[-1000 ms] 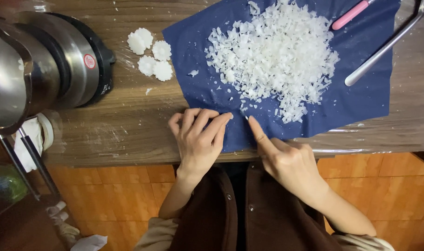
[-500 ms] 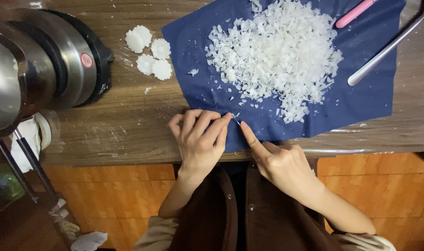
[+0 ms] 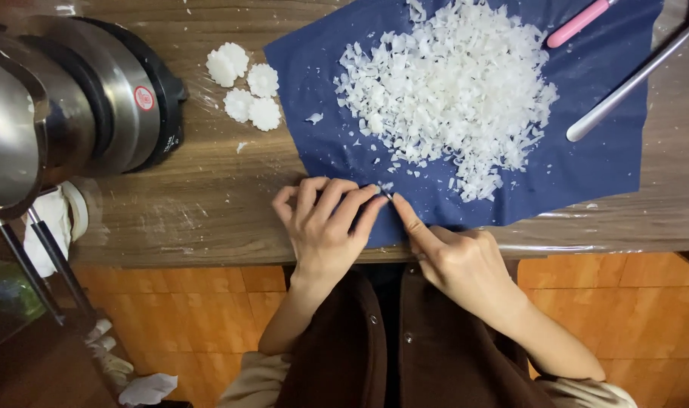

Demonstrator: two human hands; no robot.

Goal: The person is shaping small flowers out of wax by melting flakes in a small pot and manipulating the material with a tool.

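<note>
Your left hand (image 3: 325, 227) lies flat, fingers curled over the near edge of the blue cloth (image 3: 586, 162), while your right hand (image 3: 458, 261) points its forefinger toward 11 o'clock to meet those fingertips at a small white flake (image 3: 387, 187), holding nothing, with the flake pile (image 3: 450, 91) at 12 o'clock and bare cloth between.

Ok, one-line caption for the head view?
Both hands, left hand and right hand, pinch a white flake on the blue cloth.

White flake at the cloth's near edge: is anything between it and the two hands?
Nothing visible. The left hand and right hand already meet at the flake on the blue cloth; the flake pile lies beyond.
</note>
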